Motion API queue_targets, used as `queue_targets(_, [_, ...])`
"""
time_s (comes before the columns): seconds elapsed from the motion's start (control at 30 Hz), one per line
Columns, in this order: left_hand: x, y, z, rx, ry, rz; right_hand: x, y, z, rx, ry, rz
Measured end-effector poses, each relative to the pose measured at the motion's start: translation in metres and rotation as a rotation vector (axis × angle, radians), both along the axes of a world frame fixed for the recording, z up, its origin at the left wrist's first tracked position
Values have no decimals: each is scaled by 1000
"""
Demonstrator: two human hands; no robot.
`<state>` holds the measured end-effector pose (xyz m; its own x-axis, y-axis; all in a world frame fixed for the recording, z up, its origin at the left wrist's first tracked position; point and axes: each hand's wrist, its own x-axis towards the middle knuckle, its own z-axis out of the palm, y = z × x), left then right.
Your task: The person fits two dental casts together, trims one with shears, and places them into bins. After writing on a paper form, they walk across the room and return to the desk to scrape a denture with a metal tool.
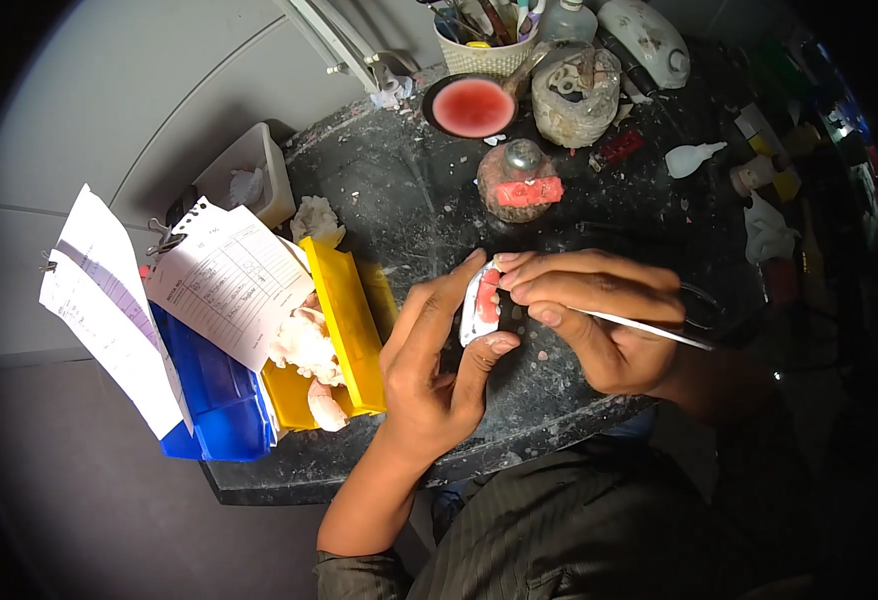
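Observation:
Over the front of the dark bench, my left hand [424, 370] grips a white dental cast [471, 318] between the thumb and fingers. Red wax [487, 292] covers part of the cast, with a few pale teeth along its edge. My right hand [609, 325] is closed around a thin tool with a white handle [649, 328], which points out to the right. Its fingertips meet at the upper right edge of the cast, and they hide the working end of the tool. What kind of tool it is, I cannot make out.
Beyond my hands stands a glass burner [492, 182] with a red wax piece [529, 192] on it. Behind are a dish of red wax [474, 107], a cloudy jar [569, 120] and a tool basket [474, 58]. A yellow bin [349, 320] and blue bin [219, 390] hold casts and papers.

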<state>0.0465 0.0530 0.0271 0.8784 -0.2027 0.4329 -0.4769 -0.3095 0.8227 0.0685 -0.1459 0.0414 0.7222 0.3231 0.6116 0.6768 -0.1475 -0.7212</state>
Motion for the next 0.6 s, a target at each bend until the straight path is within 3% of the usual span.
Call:
queue_targets(0.2, [-2, 1, -2, -154, 116, -44, 1, -1, 7, -42, -96, 151])
queue_targets(0.3, [-2, 2, -2, -184, 144, -82, 0, 2, 5, 53, -7, 59])
queue_targets(0.6, [-2, 2, -1, -255, 202, -109, 1, 1, 3, -15, -104, 146])
